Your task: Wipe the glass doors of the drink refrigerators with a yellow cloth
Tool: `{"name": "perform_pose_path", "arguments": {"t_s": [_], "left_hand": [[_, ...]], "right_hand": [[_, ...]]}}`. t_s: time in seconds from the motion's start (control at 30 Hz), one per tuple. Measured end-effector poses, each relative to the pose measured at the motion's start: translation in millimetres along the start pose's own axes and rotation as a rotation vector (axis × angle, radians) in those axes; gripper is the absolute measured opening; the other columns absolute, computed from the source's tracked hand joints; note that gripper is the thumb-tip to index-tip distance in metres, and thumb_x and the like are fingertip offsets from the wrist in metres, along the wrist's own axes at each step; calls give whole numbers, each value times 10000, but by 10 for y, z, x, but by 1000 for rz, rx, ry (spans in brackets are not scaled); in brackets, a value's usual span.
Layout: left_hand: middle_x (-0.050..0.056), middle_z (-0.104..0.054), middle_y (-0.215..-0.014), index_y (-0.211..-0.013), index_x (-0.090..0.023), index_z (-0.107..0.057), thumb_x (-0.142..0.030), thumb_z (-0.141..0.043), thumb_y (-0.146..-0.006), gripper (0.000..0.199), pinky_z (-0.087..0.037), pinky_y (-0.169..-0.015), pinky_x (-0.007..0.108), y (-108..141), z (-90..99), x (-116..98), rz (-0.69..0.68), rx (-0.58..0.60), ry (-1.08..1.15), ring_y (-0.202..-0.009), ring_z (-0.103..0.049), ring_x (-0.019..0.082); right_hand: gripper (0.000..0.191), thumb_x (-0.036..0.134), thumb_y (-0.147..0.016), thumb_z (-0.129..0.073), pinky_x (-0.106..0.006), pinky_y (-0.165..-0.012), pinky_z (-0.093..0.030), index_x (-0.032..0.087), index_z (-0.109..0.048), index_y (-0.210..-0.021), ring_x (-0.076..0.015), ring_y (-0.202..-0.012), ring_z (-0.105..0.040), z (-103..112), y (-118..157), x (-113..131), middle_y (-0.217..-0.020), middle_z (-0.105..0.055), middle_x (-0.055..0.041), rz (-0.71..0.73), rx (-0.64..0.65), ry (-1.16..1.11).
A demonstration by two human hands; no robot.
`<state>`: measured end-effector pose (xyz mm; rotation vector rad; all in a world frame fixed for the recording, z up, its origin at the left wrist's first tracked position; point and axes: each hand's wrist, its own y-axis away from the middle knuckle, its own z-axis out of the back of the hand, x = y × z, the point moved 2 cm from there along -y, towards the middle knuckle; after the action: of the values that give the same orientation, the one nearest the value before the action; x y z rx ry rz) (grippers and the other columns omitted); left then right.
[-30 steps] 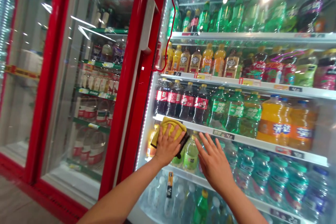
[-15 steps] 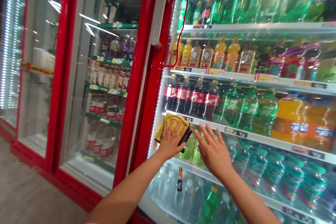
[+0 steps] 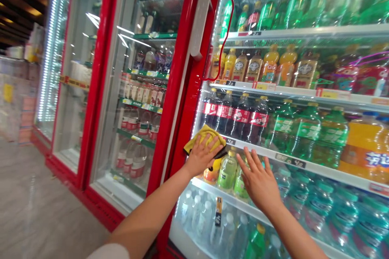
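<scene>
My left hand (image 3: pixel 203 154) lies with its fingers stretched over a yellow cloth (image 3: pixel 206 132) with a dark edge, pressing it to the glass door near the red frame (image 3: pixel 194 85). To its right, my right hand (image 3: pixel 261 180) rests with fingers spread at the glass, holding nothing. Behind the glass, cola bottles (image 3: pixel 240 115) stand just above the cloth. Light green drink bottles (image 3: pixel 227 172) show between and below the hands. The cloth hides part of the shelf edge and a yellow-orange bottle.
A white door handle (image 3: pixel 200 26) sticks out on the red frame at upper left. More red-framed coolers (image 3: pixel 99 89) line up to the left, above a grey floor (image 3: pixel 67 210). Stacked boxes (image 3: pixel 18 101) stand at the far left. Green soda bottles (image 3: pixel 306 125) fill shelves at right.
The view has swung left, bringing the stacked boxes into sight. My left hand and the cloth have slid left across the glass toward the red frame. My right hand stays spread.
</scene>
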<state>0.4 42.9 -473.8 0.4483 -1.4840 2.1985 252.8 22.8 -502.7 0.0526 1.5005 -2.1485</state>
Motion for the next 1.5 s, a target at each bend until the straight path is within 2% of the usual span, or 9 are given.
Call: {"name": "perform_pose_path", "arguments": {"t_s": [0.13, 0.23, 0.37, 0.6, 0.87, 1.07, 1.17, 1.4, 1.5], "left_hand": [[88, -245, -1688, -1588, -276, -332, -337, -555, -955, 674, -80, -1273, 594, -156, 136, 382, 290, -6, -53, -1578, -99, 346], [127, -240, -1685, -1579, -225, -356, -309, -567, -947, 672, -136, -1263, 608, 118, 57, 352, 408, 14, -74, -1573, -91, 377], [136, -193, -1696, -1596, -233, -306, -286, -584, -938, 717, -184, -1241, 632, 468, -87, 175, 458, 37, -60, -1571, -68, 387], [88, -116, -1717, -1617, -270, -228, -315, -496, -993, 681, -155, -1256, 597, 141, 9, 425, 444, 9, 49, -1583, -31, 339], [94, -156, -1711, -1607, -281, -265, -344, -552, -970, 701, -173, -1251, 599, 940, -269, 74, 445, 17, 91, -1581, -56, 350], [64, -158, -1713, -1606, -307, -262, -377, -530, -981, 684, -118, -1259, 602, 200, -65, 435, 521, -48, 120, -1585, -39, 331], [45, -186, -1708, -1603, -319, -271, -374, -507, -993, 657, -128, -1272, 565, 103, -62, 457, 585, -106, 133, -1587, -62, 304], [102, -149, -1712, -1619, -279, -214, -326, -513, -987, 700, -226, -1244, 587, 1348, -496, -143, 645, -86, 124, -1577, -124, 327], [114, -156, -1709, -1616, -274, -226, -315, -485, -996, 674, -223, -1232, 618, 1392, -538, -130, 658, -82, 126, -1575, -129, 338]], "right_hand": [[557, 119, -925, -482, -606, -1201, -284, 246, -541, -1464, -327, -1512, -337, -15, 20, -25, -1647, -326, -104, 21, 2, 8], [563, 123, -923, -499, -599, -1204, -280, 246, -535, -1471, -331, -1504, -352, -1, 20, -20, -1648, -323, -106, 20, 23, 13], [586, 157, -898, -557, -619, -1206, -257, 233, -526, -1478, -353, -1504, -344, 12, 5, 20, -1646, -322, -120, -13, 43, -2], [609, 194, -887, -596, -603, -1228, -211, 244, -508, -1487, -339, -1522, -309, -21, 21, 12, -1663, -288, -108, -21, 44, -16], [576, 268, -920, -583, -595, -1222, -225, 266, -500, -1490, -333, -1518, -320, -70, 54, -22, -1657, -312, -100, -6, -3, -26], [569, 326, -929, -584, -595, -1237, -191, 260, -503, -1488, -332, -1526, -301, -101, 72, -38, -1662, -302, -96, -1, -5, -47], [568, 329, -939, -573, -595, -1238, -191, 258, -493, -1496, -326, -1531, -292, -85, 73, -49, -1661, -306, -97, 0, 0, -58], [608, 325, -930, -577, -603, -1242, -176, 255, -455, -1521, -327, -1543, -259, -95, 83, -53, -1674, -272, -97, 8, -16, -75], [607, 311, -927, -576, -601, -1242, -173, 258, -457, -1519, -323, -1545, -254, -104, 85, -52, -1666, -293, -100, 15, -29, -83]]}}
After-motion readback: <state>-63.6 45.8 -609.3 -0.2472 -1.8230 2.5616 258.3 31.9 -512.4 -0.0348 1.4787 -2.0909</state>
